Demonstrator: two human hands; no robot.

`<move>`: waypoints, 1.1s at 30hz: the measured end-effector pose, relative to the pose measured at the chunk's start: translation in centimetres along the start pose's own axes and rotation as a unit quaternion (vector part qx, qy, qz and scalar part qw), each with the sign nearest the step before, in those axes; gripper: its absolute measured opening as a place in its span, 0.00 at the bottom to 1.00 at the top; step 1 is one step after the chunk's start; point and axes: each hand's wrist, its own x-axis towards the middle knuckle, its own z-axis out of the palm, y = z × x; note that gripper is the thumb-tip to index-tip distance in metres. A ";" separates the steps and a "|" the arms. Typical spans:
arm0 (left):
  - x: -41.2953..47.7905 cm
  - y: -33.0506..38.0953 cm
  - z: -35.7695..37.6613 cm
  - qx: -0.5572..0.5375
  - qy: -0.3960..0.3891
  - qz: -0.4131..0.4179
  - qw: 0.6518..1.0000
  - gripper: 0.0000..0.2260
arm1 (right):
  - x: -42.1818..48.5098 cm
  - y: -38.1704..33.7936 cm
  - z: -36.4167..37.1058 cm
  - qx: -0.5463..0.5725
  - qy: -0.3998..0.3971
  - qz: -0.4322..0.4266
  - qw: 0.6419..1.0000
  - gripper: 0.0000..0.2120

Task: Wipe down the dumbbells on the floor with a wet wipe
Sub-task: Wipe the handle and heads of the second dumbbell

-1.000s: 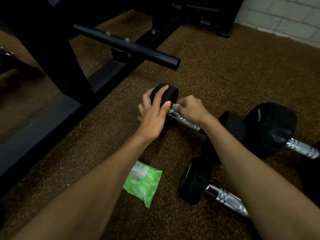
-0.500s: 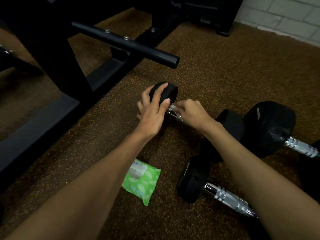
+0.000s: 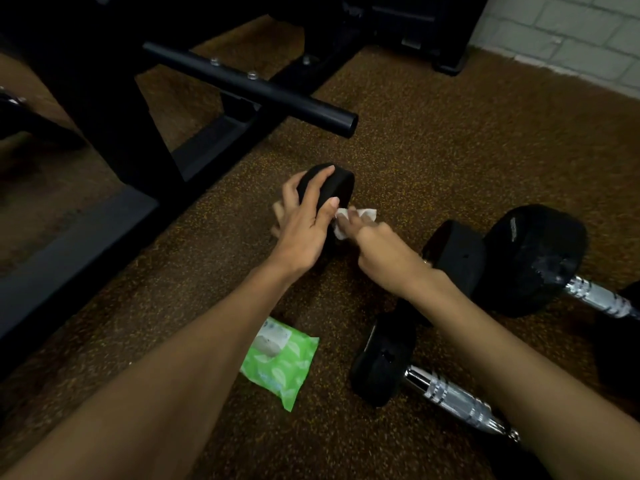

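Observation:
A small black dumbbell [image 3: 341, 183] lies on the brown speckled floor, its far head showing. My left hand [image 3: 304, 220] rests on that head with fingers spread over it. My right hand [image 3: 377, 252] grips a white wet wipe [image 3: 353, 218] and presses it against the handle just below the head; the handle is hidden under the hand. A second dumbbell [image 3: 426, 382] with a chrome handle lies nearer, under my right forearm. A larger dumbbell [image 3: 533, 258] sits to the right.
A green wet-wipe pack [image 3: 280, 362] lies on the floor beneath my left forearm. A black gym machine frame with a protruding round bar [image 3: 263, 90] stands at the upper left. A white brick wall [image 3: 568, 32] closes the far right corner.
My right hand slid along the handle toward the dumbbell head, and the white wipe now shows beside my left fingertips. My left hand has stayed on the head.

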 end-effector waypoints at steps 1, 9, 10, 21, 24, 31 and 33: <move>0.1 0.0 0.0 -0.001 -0.001 0.000 1.000 0.19 | 0.2 0.3 0.2 0.003 0.007 0.005 1.000 0.31; 0.3 0.4 0.0 0.002 -0.008 -0.009 1.000 0.19 | 4.5 1.6 -0.8 0.210 0.020 0.203 0.956 0.14; 0.3 0.5 0.0 0.002 -0.008 -0.009 1.000 0.19 | 4.5 1.4 -0.7 0.205 0.026 0.210 0.956 0.14; 0.2 0.0 0.0 -0.006 0.001 0.004 1.000 0.19 | 0.4 0.2 2.5 -0.011 0.093 0.024 0.995 0.23; 0.1 0.3 -0.1 -0.001 -0.009 -0.006 1.000 0.19 | 0.1 0.1 2.2 0.012 0.114 0.006 0.993 0.19; -0.2 0.5 -0.3 -0.008 -0.011 -0.009 1.000 0.20 | 0.6 -0.1 1.6 0.217 0.198 0.110 0.949 0.06; -0.2 0.5 -0.3 -0.008 -0.012 -0.010 1.000 0.20 | 1.2 0.0 1.8 0.208 0.217 0.125 0.945 0.07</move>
